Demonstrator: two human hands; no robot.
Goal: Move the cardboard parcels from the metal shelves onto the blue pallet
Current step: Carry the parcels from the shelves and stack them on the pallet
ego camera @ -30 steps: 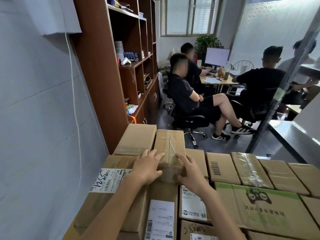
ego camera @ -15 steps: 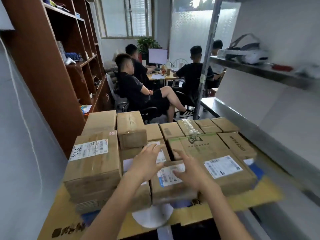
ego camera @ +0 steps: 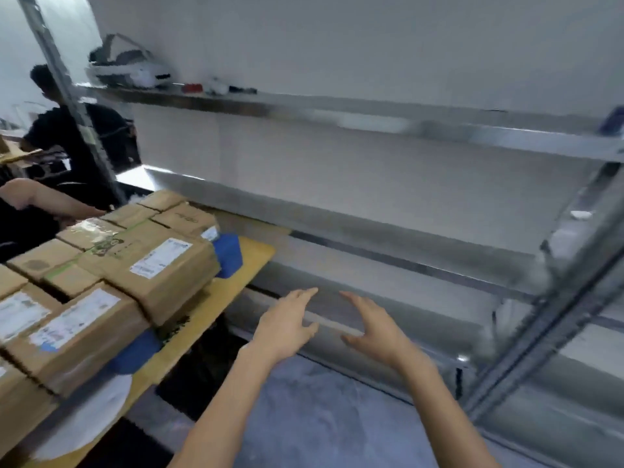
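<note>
Here: left hand (ego camera: 287, 327), right hand (ego camera: 374, 327) spread; three metal shelves (ego camera: 371, 116).

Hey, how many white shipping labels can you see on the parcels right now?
4 show clearly: one label on the big parcel by the metal shelves, a small one beyond it, two on nearer parcels. More may be hidden.

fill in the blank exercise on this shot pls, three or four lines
1. The left hand and the right hand both hold ____.
2. The cardboard parcels are stacked to the hands' ____.
3. Both hands reach toward shelves made of ____.
4. The white device sits on the ____ shelf in view.

Missing words: nothing; left; metal; top
</note>
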